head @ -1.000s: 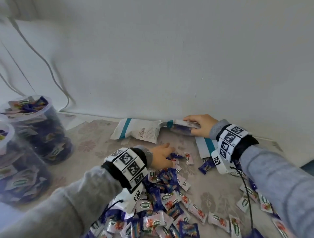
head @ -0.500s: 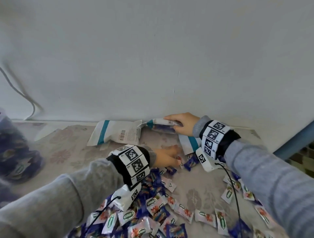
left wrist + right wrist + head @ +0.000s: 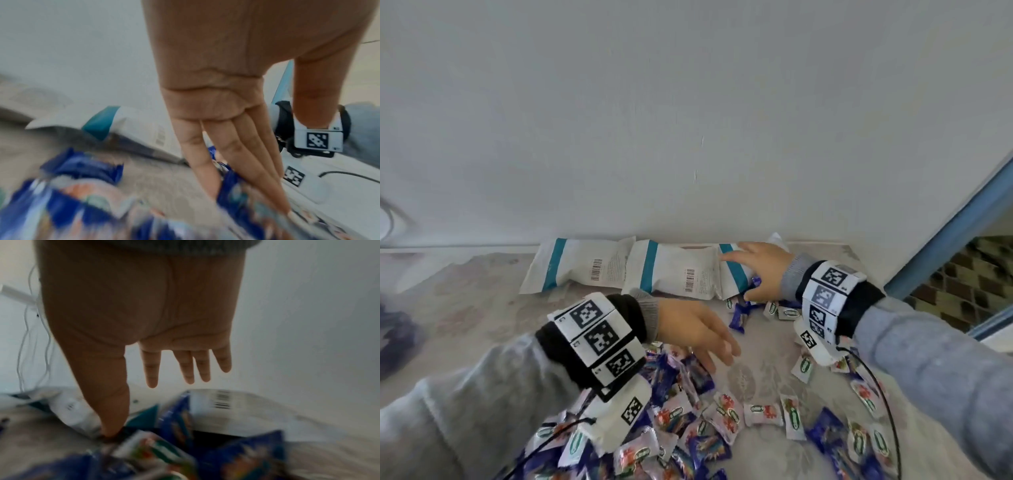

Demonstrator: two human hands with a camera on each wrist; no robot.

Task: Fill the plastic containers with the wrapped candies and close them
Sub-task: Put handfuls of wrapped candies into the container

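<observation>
Wrapped candies (image 3: 688, 428) in blue and white wrappers lie heaped on the patterned tablecloth (image 3: 482, 308). My left hand (image 3: 709, 346) hovers low over the heap's far edge, its straight fingers (image 3: 236, 162) touching the candies. My right hand (image 3: 750, 270) reaches to the wall above a white bag with a teal stripe (image 3: 732, 277). Its fingers (image 3: 185, 368) are spread and straight, and the thumb tip touches the bag's edge (image 3: 82, 415). At the far left edge sits a dark, blurred shape (image 3: 393, 342), perhaps a filled container.
Two more white teal-striped bags (image 3: 578, 267) (image 3: 671, 274) lie in a row against the white wall (image 3: 688, 120). Loose candies (image 3: 859, 394) are scattered under my right forearm. A blue door frame (image 3: 945, 240) and patterned floor (image 3: 962, 274) stand at the right.
The view has swung right and the filled containers have left the frame. My right hand let go of the bag it held and now reaches over another bag. My left hand shifted right.
</observation>
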